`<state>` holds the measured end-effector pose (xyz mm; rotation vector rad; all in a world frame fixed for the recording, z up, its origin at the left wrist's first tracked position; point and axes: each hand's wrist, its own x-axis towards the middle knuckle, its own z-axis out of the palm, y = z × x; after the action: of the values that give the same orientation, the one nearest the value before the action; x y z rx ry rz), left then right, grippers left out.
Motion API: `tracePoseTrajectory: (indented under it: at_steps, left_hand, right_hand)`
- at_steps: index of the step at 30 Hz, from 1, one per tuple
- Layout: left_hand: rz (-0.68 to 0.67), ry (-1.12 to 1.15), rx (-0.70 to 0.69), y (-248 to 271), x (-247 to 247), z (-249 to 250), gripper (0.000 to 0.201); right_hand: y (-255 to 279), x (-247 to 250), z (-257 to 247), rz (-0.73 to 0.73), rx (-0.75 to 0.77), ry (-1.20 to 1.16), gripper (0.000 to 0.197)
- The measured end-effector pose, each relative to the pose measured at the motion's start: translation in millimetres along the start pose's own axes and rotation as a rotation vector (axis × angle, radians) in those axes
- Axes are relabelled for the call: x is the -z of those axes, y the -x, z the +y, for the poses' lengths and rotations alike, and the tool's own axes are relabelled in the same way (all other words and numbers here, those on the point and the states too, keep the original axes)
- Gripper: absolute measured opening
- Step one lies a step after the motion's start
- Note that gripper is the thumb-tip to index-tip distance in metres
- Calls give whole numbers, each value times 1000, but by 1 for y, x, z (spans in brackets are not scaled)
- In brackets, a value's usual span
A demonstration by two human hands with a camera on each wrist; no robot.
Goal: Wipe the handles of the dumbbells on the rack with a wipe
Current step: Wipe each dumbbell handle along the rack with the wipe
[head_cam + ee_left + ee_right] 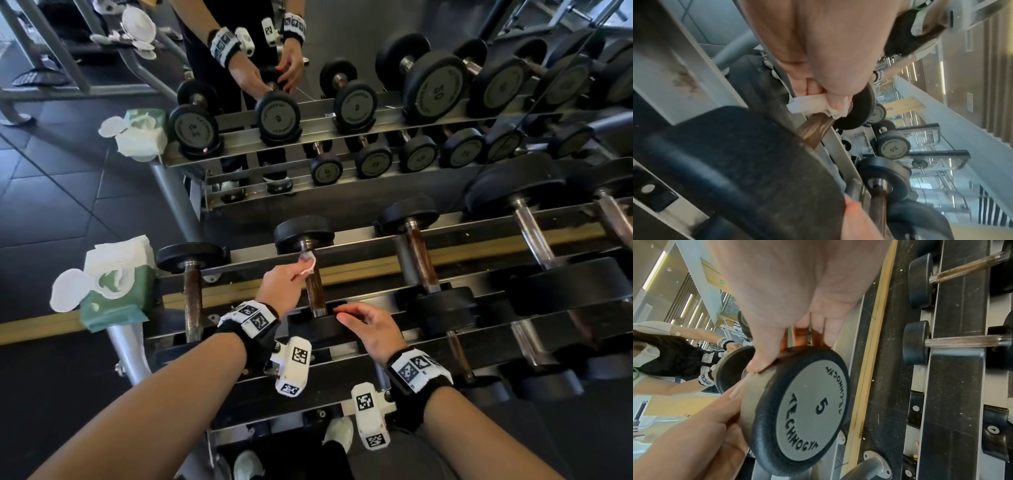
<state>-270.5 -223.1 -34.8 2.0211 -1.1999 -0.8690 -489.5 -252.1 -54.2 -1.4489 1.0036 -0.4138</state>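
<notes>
Black dumbbells with rusty brown handles lie across the rack (376,270). My left hand (303,265) pinches a small white wipe (307,264) against the far end of the second dumbbell's handle (315,291), close to its far head (303,233). The left wrist view shows the wipe (809,105) bunched between thumb and fingers (830,100) on the brown handle (813,129). My right hand (342,313) rests on top of that dumbbell's near head (315,329). That head, marked 5 (807,410), has the thumb (760,361) lying on its rim and the fingers reaching past it.
A green packet of wipes (116,284) with its lid open sits on the rack's left end. More dumbbells lie to the left (191,291) and right (419,260), with bigger ones (534,236) further right. A mirror behind the rack (274,113) reflects everything.
</notes>
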Motion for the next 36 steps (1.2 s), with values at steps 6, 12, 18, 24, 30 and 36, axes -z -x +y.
tracePoseTrajectory:
  at_steps: [6,12,18,24,30,36]
  left_hand:
    - [-168,-125,-39,31,0,0,35]
    - [-243,-48,-36,41,9,-6,26]
    - [-125,467,232,32,32,-19,25]
    - [63,162,-95,-2,57,13,28]
    - [-21,-412,-346,-9,37,26,34]
    - [-116,-550,-348,3,30,6,38]
  right_hand:
    - [2,-3,-4,24,-11,-26,13]
    - [6,-4,-8,33,-44,-37,13]
    - [6,-2,-14,31,-72,-65,12]
    - [9,-5,-15,78,-74,-200,15]
    - [12,-9,-10,147,-40,-261,20]
    - [11,-11,-4,167,-28,-236,20]
